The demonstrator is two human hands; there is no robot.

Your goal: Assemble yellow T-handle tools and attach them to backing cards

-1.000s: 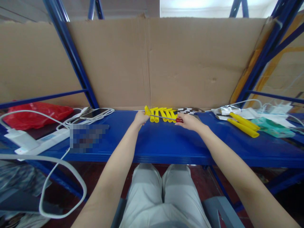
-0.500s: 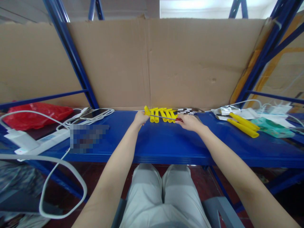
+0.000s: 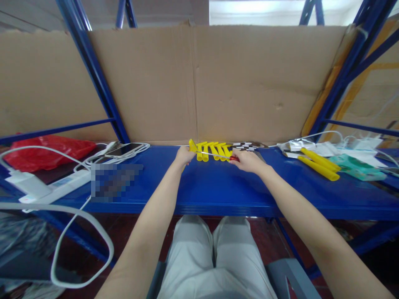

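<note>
My left hand is closed round a yellow tube piece, whose end sticks up above the fingers. My right hand grips the red handle of a tool with a thin metal shaft. The shaft runs leftward to the yellow piece at my left hand; whether its tip is inside cannot be made out. Just behind the shaft, several yellow tube pieces lie in a row on the blue shelf top.
Two long yellow tubes lie at the right by a green packet. Black-and-white checked items sit behind my right hand. At the left are a red bag, a power strip and white cables. Cardboard stands behind.
The red handle in my right hand has dropped and shifted slightly left, and the metal shaft has tilted a little. My left hand is nearly still.
</note>
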